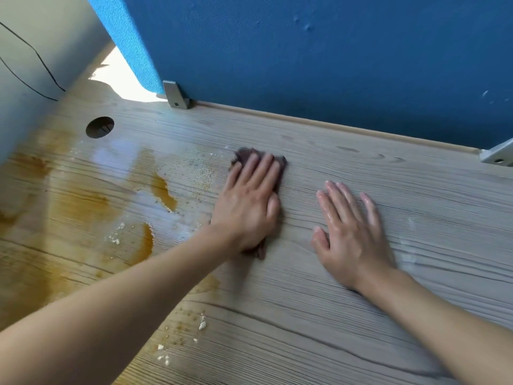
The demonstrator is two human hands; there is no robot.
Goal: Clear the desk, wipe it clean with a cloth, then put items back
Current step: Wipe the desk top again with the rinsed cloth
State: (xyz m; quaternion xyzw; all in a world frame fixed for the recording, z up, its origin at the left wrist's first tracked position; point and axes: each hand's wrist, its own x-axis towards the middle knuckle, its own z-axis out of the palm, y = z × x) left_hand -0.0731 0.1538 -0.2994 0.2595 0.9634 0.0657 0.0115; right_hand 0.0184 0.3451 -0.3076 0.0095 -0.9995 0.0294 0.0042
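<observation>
Your left hand (249, 207) lies flat on the cloth (244, 154), fingers straight and close together, pressing it onto the desk (361, 162). No curl, no pinch. The cloth is dark brown and bunched, just above frame centre. Its edges show past your fingertips at 12 o'clock and under your wrist at 6.

Your right hand (352, 237) sits at 3 o'clock from the cloth, near it but apart. It is palm down on bare wood, fingers straight and spread, holding nothing. The fingers look wet.

A brown spill (163, 191) lies at 9 o'clock from your left hand, in pools and streaks out to the left edge. Pale crumbs (202, 325) are at 7 o'clock, beside your left forearm. There is a round cable hole (100, 127) at 10 o'clock. A blue partition (333, 51) runs along the far edge at 12. One metal bracket (175, 94) stands at its foot at 11 o'clock, a second bracket (497, 155) at 2.
</observation>
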